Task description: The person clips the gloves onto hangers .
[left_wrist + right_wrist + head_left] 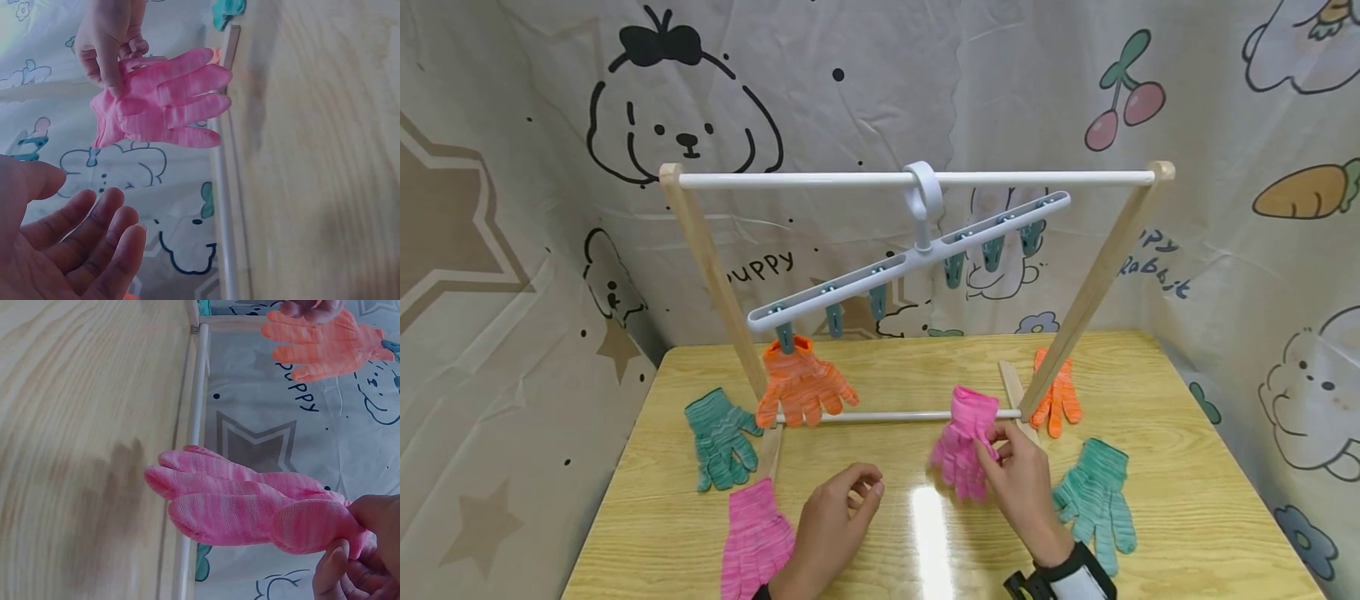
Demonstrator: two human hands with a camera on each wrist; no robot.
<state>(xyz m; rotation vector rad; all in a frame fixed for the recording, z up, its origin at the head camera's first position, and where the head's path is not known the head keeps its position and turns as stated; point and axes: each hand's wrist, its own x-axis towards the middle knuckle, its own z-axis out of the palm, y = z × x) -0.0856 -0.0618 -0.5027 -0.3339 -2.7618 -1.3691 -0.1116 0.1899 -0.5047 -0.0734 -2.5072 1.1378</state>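
Observation:
A pink knit glove (967, 442) hangs from my right hand (1021, 479), which pinches it near the cuff, fingers of the glove pointing down. In the right wrist view the pinch on the pink glove (250, 506) shows between thumb and fingertips. My left hand (838, 521) hovers over the table with loosely bent fingers and nothing in them; the left wrist view shows the same empty left hand (81, 237). Above both hands, a white clip hanger (917, 254) hangs from the rack's top bar. An orange glove (805, 383) is held in its leftmost clip (785, 337).
On the wooden table (880, 533) lie a teal glove (721, 442) and a second pink glove (756, 537) at left. Another teal glove (1097, 496) and an orange glove (1057, 396) lie at right. The rack's wooden posts (1086, 292) and low white bar (895, 416) stand ahead.

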